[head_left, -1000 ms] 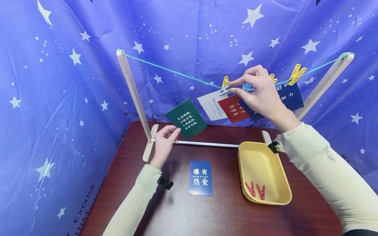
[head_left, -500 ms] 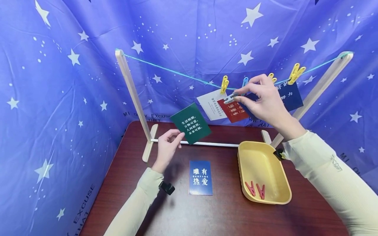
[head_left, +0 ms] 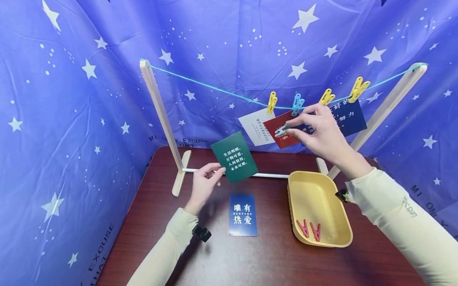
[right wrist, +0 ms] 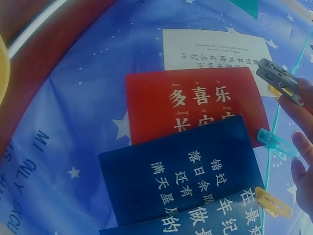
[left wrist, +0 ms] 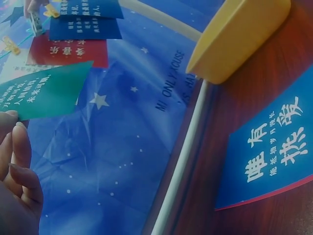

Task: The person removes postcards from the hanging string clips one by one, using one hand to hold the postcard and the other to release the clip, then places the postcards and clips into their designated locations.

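Observation:
My left hand [head_left: 205,184] pinches a green card [head_left: 234,157] by its lower left edge, holding it above the table. In my right hand [head_left: 320,131] a grey clothespin [right wrist: 281,78] is pinched between thumb and finger, in front of the red card [head_left: 282,123]. A teal string [head_left: 200,84] sags between two wooden posts. From it hang a white card [head_left: 255,125] on a yellow clothespin [head_left: 272,102], the red card on a blue clothespin [head_left: 297,104], and two dark blue cards [right wrist: 181,171] on yellow clothespins. My right hand hides part of these cards in the head view.
On the table [head_left: 179,246] lies a blue card [head_left: 243,214] with white writing. A yellow tray [head_left: 291,198] to its right holds two red clothespins [head_left: 309,229]. Behind, a white rod [head_left: 272,175] joins the feet of the left post [head_left: 161,115] and right post [head_left: 390,115].
My right hand with the grey clothespin has moved down and slightly right, away from the string at the white card. My left hand has brought the green card lower and to the right.

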`<control>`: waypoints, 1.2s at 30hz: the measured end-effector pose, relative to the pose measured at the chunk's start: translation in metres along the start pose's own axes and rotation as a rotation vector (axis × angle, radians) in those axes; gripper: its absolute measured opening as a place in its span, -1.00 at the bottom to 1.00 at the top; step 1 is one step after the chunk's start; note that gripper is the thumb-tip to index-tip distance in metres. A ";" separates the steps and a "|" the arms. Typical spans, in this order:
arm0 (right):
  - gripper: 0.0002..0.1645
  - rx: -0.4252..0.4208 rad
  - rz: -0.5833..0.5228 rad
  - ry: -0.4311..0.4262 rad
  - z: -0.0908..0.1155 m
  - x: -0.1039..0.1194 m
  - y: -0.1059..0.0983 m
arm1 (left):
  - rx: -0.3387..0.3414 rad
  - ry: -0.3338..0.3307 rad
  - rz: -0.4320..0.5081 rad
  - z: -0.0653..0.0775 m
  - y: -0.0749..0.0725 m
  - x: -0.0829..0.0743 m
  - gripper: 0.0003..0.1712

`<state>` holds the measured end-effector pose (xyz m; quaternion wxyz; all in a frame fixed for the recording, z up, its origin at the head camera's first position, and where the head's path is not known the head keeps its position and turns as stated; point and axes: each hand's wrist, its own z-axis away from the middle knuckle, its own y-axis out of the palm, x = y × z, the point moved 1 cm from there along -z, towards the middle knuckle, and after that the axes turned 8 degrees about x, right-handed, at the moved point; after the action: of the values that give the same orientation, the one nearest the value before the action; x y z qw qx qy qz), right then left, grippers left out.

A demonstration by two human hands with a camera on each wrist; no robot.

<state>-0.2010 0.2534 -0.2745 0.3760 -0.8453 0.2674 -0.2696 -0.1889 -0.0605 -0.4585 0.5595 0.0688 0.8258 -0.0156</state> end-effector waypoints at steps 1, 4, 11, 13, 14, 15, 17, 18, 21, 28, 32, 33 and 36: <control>-0.72 0.001 0.003 -0.005 0.001 -0.001 0.001 | 0.002 -0.002 -0.001 0.001 0.000 0.000 -0.85; -0.71 0.009 0.010 -0.022 0.003 -0.002 0.003 | 0.004 -0.010 -0.011 0.002 0.000 0.001 -0.82; -0.67 0.025 0.011 -0.023 0.011 -0.006 0.006 | 0.026 -0.031 -0.006 0.006 0.000 0.002 -0.80; -0.66 0.030 0.010 -0.015 0.014 -0.007 0.006 | 0.034 -0.030 0.003 0.007 0.000 0.003 -0.81; -0.66 0.033 0.011 -0.012 0.015 -0.008 0.006 | 0.038 -0.030 0.005 0.008 0.000 0.003 -0.81; -0.66 0.036 0.011 -0.010 0.016 -0.008 0.006 | 0.041 -0.031 0.006 0.008 0.001 0.003 -0.80; -0.66 0.039 0.013 -0.010 0.018 -0.010 0.007 | 0.047 -0.030 0.008 0.009 0.001 0.004 -0.80; -0.67 0.038 0.015 -0.011 0.020 -0.010 0.007 | 0.049 -0.031 0.008 0.009 0.001 0.004 -0.80; -0.67 0.040 0.018 -0.019 0.023 -0.013 0.009 | 0.058 -0.033 0.002 0.011 0.002 0.003 -0.81; -0.70 0.062 0.019 0.013 0.034 -0.017 0.014 | 0.073 -0.045 0.008 0.014 0.004 0.003 -0.83; -0.70 0.087 0.024 0.048 0.039 -0.019 0.016 | 0.075 -0.045 0.016 0.016 0.005 0.002 -0.82; -0.69 0.093 0.025 0.055 0.041 -0.019 0.016 | 0.075 -0.048 0.018 0.016 0.005 0.002 -0.81; -0.69 0.109 0.028 0.069 0.045 -0.021 0.019 | 0.078 -0.060 0.020 0.017 0.006 0.003 -0.79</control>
<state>-0.1911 0.2789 -0.3205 0.4156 -0.8100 0.2769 -0.3075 -0.1736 -0.0562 -0.4673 0.5811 0.0982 0.8067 -0.0442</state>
